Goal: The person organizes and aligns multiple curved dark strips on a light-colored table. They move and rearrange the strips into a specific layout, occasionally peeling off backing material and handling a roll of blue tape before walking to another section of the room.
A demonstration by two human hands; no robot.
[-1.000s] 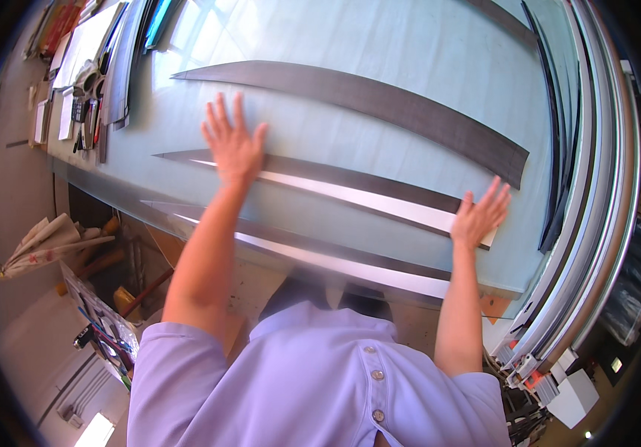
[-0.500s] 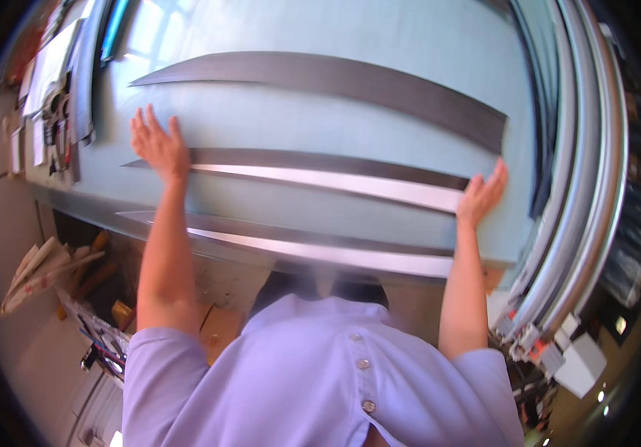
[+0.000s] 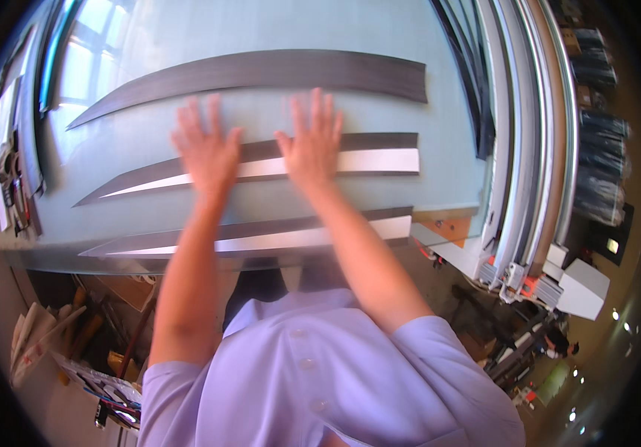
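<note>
My left hand (image 3: 210,153) and my right hand (image 3: 311,145) lie side by side, palms down with fingers spread. Both rest across the middle strip (image 3: 380,159), a long tapering dark grey piece with a white band along it, and their fingertips reach past its far edge. Beyond them lies a wider, plain dark grey curved strip (image 3: 276,71). Close to my body, under my forearms, another dark strip with a white band (image 3: 268,240) runs along the near edge. All three narrow to a point on the left. Neither hand grips anything.
The strips lie on a pale blue-grey table (image 3: 261,110). Long metal rails (image 3: 537,112) border its right side, beside several thin dark strips (image 3: 469,74). Hand tools (image 3: 9,175) hang at the left edge. Rolled material (image 3: 37,339) stands at lower left.
My hands have come inward from the two ends of the middle strip and now lie flat near its centre. The view has shifted, so the table and strips appear further left.
</note>
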